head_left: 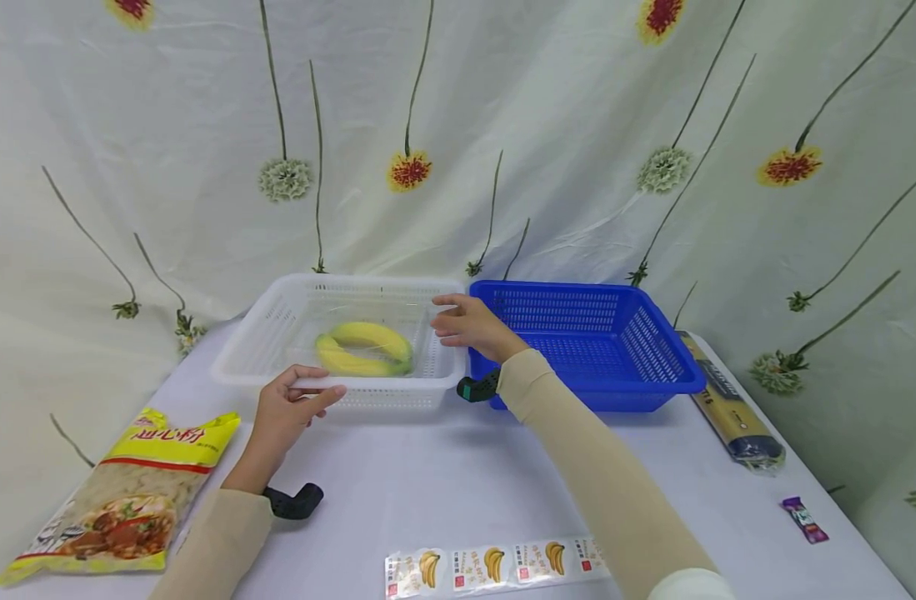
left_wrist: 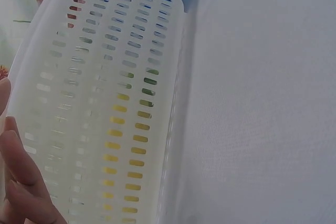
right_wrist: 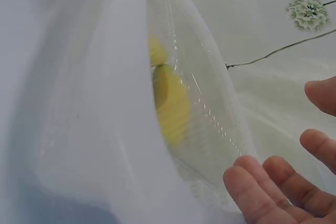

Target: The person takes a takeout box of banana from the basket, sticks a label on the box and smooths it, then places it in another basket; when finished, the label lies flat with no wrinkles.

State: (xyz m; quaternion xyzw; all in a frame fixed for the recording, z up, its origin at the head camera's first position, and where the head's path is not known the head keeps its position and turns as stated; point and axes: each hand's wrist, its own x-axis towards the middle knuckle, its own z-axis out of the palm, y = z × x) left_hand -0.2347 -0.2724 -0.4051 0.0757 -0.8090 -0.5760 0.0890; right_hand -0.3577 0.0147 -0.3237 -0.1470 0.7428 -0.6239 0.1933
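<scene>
Two yellow bananas (head_left: 363,333) with green tips lie in a clear plastic box inside a white perforated basket (head_left: 273,315). At the basket's front rim is my left hand (head_left: 288,408), fingers loosely extended and fingertips right at the rim; the left wrist view shows those fingers (left_wrist: 23,163) beside the basket's slotted wall. Over the basket's right end hovers my right hand (head_left: 473,327), its fingers spread and relaxed with nothing between them. In the right wrist view, the fingers (right_wrist: 252,187) overlap the basket, and part of the bananas is hidden behind its rim.
Right of the white basket stands a blue basket (head_left: 578,346). A yellow-topped food bag (head_left: 127,500) lies at the left. Banana-printed labels (head_left: 495,567) lie in front. A brown-gold package (head_left: 731,408) and small purple packet (head_left: 805,520) lie at the right. A floral cloth (head_left: 458,108) hangs behind.
</scene>
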